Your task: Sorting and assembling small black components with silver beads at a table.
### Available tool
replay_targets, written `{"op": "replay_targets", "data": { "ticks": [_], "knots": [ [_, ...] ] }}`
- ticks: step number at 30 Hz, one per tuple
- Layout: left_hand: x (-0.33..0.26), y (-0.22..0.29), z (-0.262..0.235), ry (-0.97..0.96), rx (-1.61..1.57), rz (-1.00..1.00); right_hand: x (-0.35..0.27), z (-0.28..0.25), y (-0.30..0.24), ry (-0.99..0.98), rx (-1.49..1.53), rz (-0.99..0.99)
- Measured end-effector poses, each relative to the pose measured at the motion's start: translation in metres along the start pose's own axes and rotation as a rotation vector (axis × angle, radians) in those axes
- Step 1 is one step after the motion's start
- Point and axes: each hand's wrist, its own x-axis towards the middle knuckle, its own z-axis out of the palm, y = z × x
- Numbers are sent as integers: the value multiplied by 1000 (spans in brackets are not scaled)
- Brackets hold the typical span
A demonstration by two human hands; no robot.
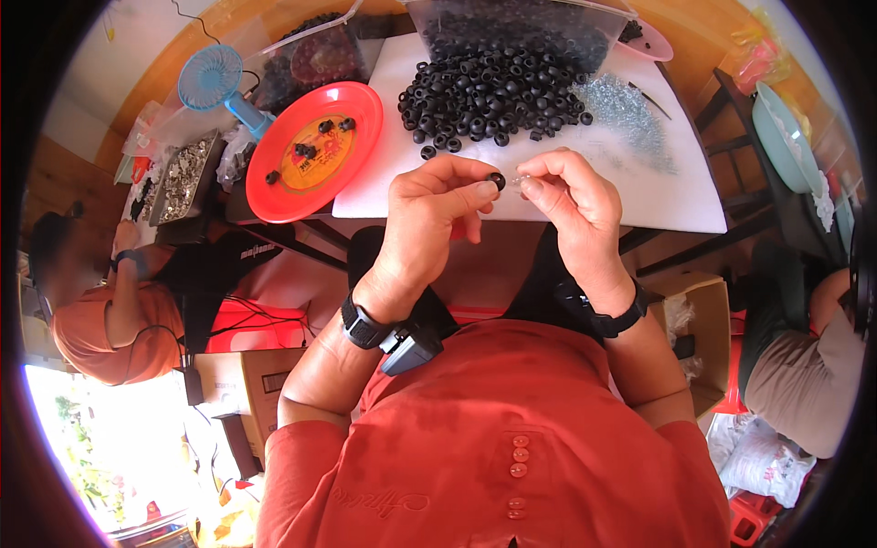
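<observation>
Between the thumb and index finger of my left hand (425, 205) is a small round black part (497, 181) with a hole through it. My right hand (582, 203) pinches a tiny clear piece (518, 181), close beside the black part; whether the two touch is hard to see. Both hands are above the near edge of a white board (676, 196). Beyond them lies a heap of similar black parts (498, 96), spilling from a clear plastic bin (594, 36). To its right is a spread of small clear pieces (626, 110).
A red plate (267, 196) with several black pieces stands at the left, beside a blue fan (210, 78) and a metal tray of small parts (187, 178). A person (119, 320) sits at the left, another (808, 365) at the right. An open cardboard box (708, 338) stands below right.
</observation>
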Motion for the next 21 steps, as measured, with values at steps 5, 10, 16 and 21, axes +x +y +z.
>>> {"op": "replay_targets", "data": {
  "ticks": [5, 10, 16, 21],
  "knots": [
    [0, -1, 9, -92, -153, -9, 4, -2, -5, -34, -79, -62],
    [2, -7, 9, -108, -153, -11, 7, -4, -8, -38, -122, -97],
    [4, -12, 8, -113, -261, -52, 6, 2, -7, -78, -171, -105],
    [5, -9, 5, -77, -387, -96, -13, 16, -10, -56, -517, -352]
  ]
}}
